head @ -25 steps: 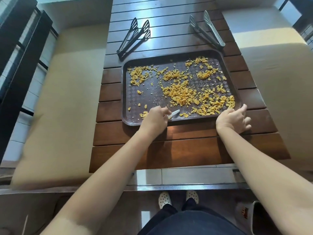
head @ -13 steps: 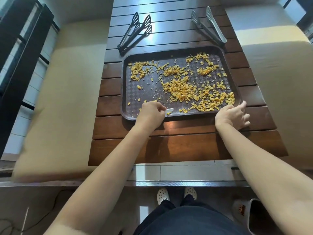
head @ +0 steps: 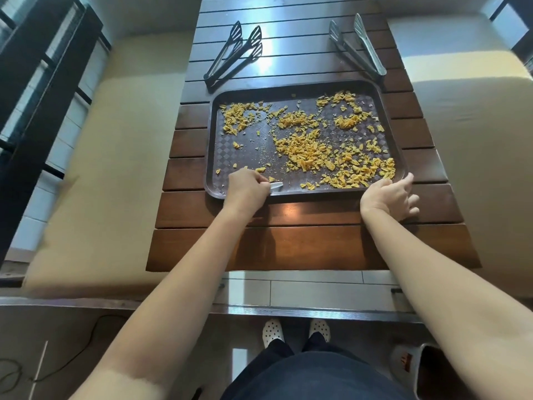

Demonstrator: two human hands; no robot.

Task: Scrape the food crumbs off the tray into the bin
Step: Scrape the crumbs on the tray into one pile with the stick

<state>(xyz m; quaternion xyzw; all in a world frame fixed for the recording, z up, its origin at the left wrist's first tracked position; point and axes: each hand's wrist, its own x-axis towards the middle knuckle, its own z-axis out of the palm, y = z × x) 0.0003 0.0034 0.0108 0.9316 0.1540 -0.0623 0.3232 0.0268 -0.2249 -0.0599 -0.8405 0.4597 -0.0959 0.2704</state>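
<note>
A dark brown tray (head: 212, 157) lies on the slatted wooden table (head: 302, 246). Yellow-orange food crumbs (head: 305, 148) are scattered over it, thickest at the middle and right. My left hand (head: 246, 190) rests on the tray's near edge, closed around a small white scraper (head: 276, 186) whose tip pokes out to the right onto the tray floor. My right hand (head: 388, 197) lies at the tray's near right corner, fingers spread, thumb touching the rim. A bin (head: 418, 370) with a dark opening stands on the floor at the lower right, partly cut off by my arm.
Black tongs (head: 233, 53) lie beyond the tray's far left corner, metal tongs (head: 357, 44) beyond its far right corner. Beige cushioned seats (head: 101, 168) flank the table on both sides. My feet in white shoes (head: 294, 330) stand below the table's near edge.
My left hand has slid left along the tray's near edge with the scraper. My right hand has stayed at the near right corner. The camera shifted slightly.
</note>
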